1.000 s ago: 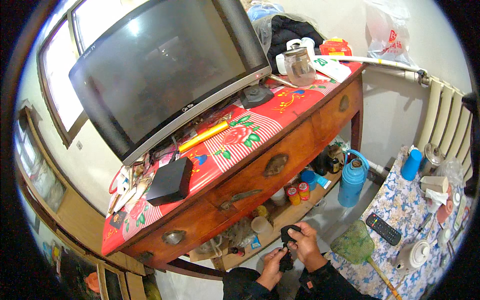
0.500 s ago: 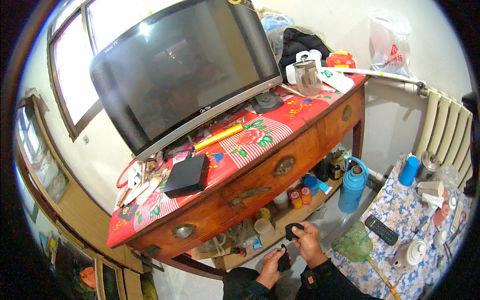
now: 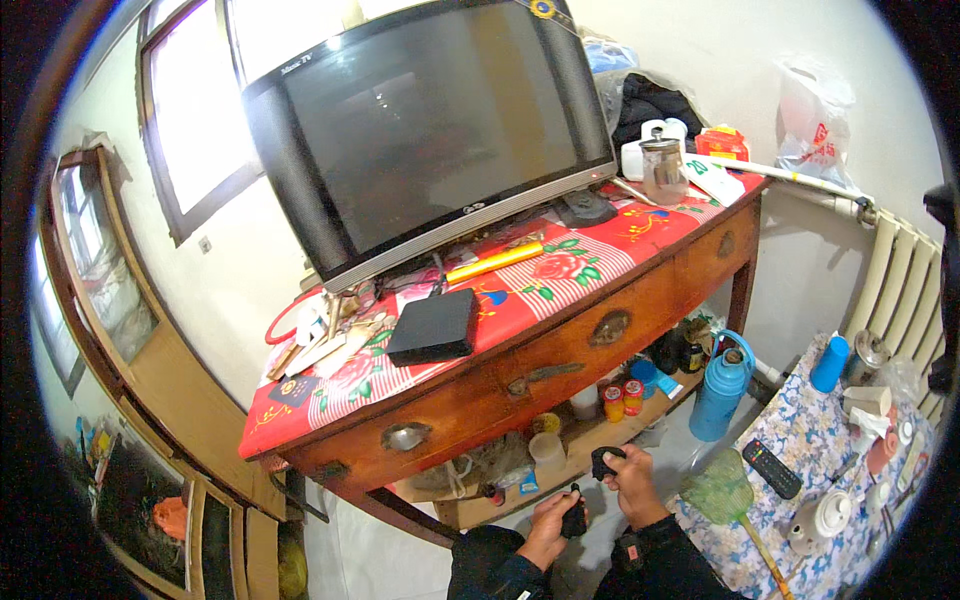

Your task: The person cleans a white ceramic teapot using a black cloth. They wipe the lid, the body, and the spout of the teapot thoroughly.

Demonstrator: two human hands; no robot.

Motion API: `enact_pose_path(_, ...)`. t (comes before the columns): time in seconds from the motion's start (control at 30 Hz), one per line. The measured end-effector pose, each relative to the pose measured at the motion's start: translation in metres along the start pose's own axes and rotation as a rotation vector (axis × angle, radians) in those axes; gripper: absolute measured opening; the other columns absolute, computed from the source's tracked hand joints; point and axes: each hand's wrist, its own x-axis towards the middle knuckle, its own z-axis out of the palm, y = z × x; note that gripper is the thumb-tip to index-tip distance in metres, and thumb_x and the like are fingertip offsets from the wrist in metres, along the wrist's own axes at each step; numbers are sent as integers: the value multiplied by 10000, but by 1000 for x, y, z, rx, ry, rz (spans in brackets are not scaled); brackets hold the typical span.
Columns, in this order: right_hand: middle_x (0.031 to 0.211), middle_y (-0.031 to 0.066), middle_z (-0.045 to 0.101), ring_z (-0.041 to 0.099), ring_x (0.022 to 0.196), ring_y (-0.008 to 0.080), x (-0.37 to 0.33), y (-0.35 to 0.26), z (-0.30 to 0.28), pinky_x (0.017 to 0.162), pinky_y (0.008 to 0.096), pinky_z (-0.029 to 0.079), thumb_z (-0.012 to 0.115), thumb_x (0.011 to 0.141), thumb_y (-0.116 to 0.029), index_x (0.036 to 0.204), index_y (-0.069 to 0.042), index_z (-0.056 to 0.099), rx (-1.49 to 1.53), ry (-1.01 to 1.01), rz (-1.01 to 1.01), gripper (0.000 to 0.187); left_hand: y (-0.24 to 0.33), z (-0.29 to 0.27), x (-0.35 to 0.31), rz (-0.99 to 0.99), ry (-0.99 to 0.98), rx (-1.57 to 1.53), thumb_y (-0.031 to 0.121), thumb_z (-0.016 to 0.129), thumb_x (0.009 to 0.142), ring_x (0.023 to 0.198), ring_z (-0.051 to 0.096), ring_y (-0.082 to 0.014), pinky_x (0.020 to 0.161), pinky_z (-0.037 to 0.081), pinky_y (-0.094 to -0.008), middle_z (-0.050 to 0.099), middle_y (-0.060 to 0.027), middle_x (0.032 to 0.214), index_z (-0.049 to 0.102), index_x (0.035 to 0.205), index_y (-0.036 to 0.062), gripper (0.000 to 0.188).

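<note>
My left hand (image 3: 544, 530) is closed around a small black object (image 3: 573, 517), whose kind I cannot make out. A second small black object (image 3: 605, 461) is gripped in my right hand (image 3: 632, 484), slightly higher and farther right. The two hands are apart, both in front of the wooden table's (image 3: 520, 384) lower shelf and touching neither. Nearest to them on that shelf are a pale cup (image 3: 547, 453) and two red-and-yellow jars (image 3: 622, 399).
A large television (image 3: 430, 130) and a flat black box (image 3: 433, 327) stand on the red-covered tabletop. At right, a blue thermos (image 3: 722, 392) is on the floor beside a flowered table bearing a green net (image 3: 722, 487), a remote (image 3: 771, 469) and a white teapot (image 3: 822, 517).
The view has swung left, so the television, table and thermos appear farther right. Both hands still grip the black objects in nearly the same pose.
</note>
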Motion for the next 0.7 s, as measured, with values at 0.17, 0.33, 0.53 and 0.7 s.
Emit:
enact_pose_path(0.17,807,42,695,607,569,123,-4,-1,-1,502,286,475,761,985,-123,1060,-39,664,-45,31,18,148,5,-4,-8,22,63,-9,237,727,1074,757,722,-216,680,610,-387,734,-71,886,710,1060,38,200)
enact_pose_path(0.33,831,45,675,599,599,124,-10,-2,4,527,278,468,750,988,-140,1034,-36,663,-59,-41,-5,144,11,-12,-11,61,-18,-8,227,734,1072,746,716,-218,679,612,-410,727,-75,866,712,1062,35,194)
enact_pose_path(0.53,869,25,717,656,684,124,-10,3,7,564,275,492,772,972,-144,1057,-56,714,-88,-69,4,136,14,-14,-13,62,7,-20,229,751,1066,785,720,-209,689,600,-393,723,-72,895,708,1086,24,211)
enact_pose_path(0.7,882,33,735,657,680,123,-7,7,8,572,272,491,775,964,-84,1024,-76,730,-130,-13,64,76,14,-17,-14,113,-27,-21,233,747,1059,750,709,-186,653,590,-361,726,-58,911,705,1063,42,195)
